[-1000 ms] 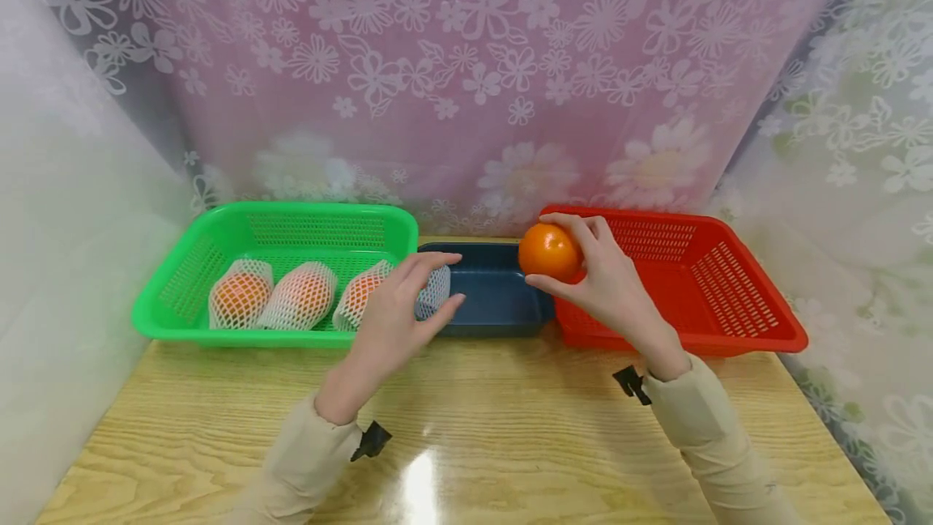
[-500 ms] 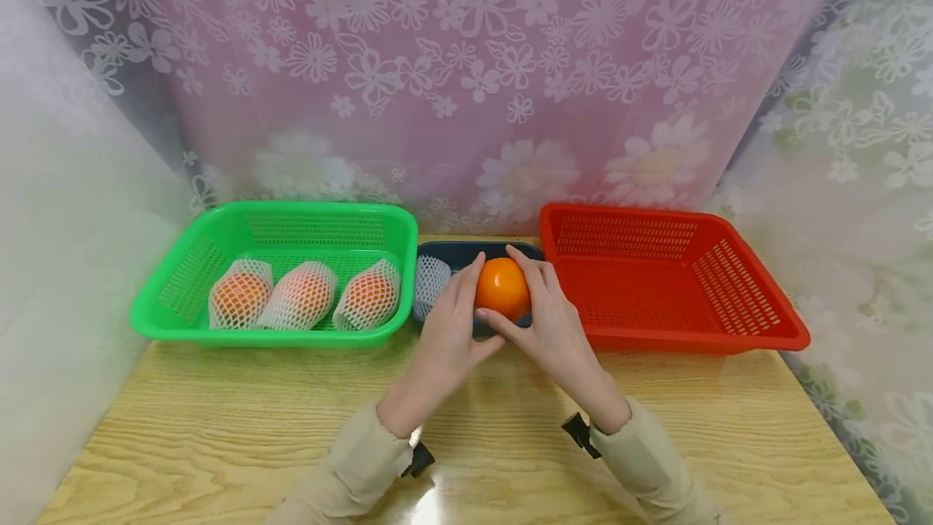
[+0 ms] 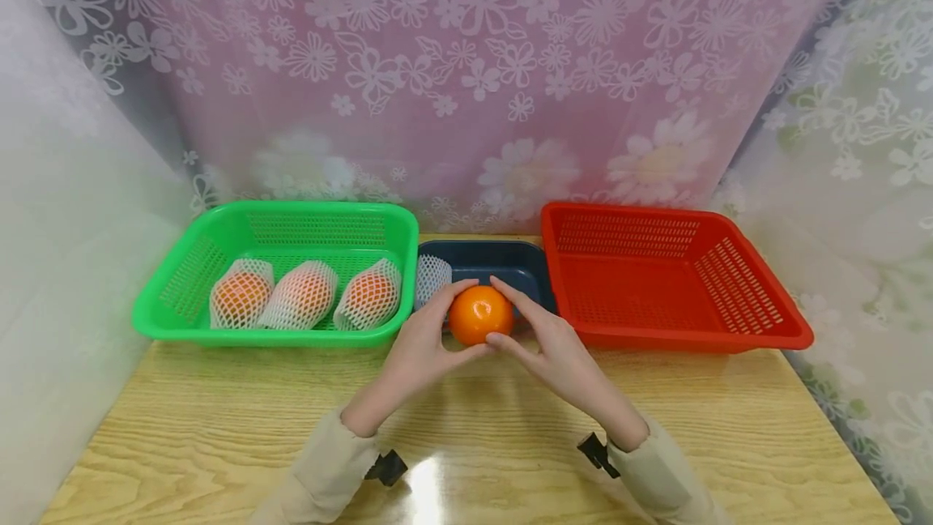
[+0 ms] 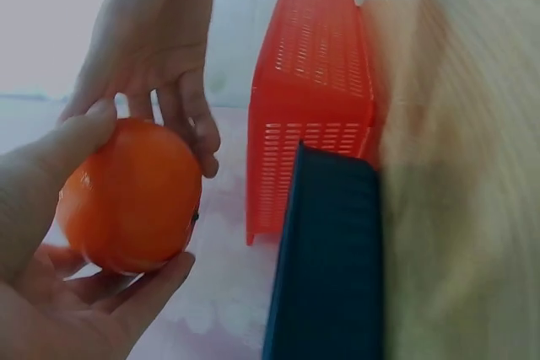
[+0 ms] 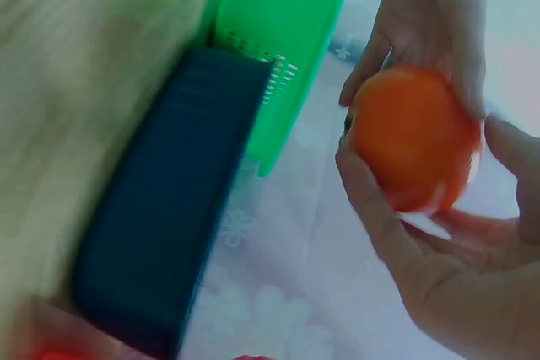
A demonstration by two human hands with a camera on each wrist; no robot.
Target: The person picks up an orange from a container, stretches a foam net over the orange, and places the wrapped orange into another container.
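Observation:
A bare orange is held between both hands, in front of the dark blue tray and raised above the table. My left hand grips its left side, with fingers and thumb curved around it. From the other side my right hand holds it too, fingertips at its top and thumb at its near edge. Both wrist views show the orange resting among the fingers of the two hands, clear of the tray. An empty white foam net sleeve lies in the tray's left end.
To the left stands a green basket with three fruits in white foam nets along its near side. A red basket stands at the right, beside the tray. The wooden table runs toward me, and a flowered curtain hangs behind.
My right hand has carried the orange leftward from over the red basket's left edge to the middle and nearer to me. My left hand has come to it and now grips it too.

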